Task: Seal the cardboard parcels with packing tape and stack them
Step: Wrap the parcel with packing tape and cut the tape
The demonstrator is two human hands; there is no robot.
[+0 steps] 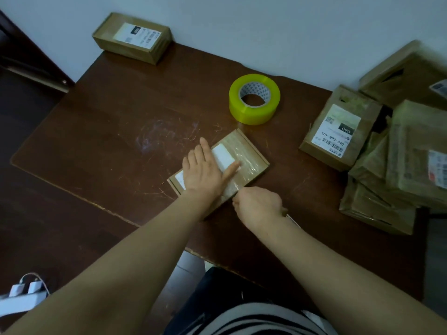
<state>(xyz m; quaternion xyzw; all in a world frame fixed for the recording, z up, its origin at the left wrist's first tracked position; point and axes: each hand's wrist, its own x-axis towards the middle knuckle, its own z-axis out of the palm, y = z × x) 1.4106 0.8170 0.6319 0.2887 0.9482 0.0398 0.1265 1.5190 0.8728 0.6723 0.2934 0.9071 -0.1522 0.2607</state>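
While the left hand lies flat, fingers straight, on the small parcel, the right hand has its fingers curled at the near edge, can't tell on what. Bare tabletop runs off left; a parcel pile crowds the right edge.

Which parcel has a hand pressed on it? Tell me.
The flat parcel in the table's middle, near the tape roll: the left hand lies open on it. The far-left box and the pile at right are untouched.

Flat parcel on table, tape roll behind it, parcel heap right, lone box far-left corner.
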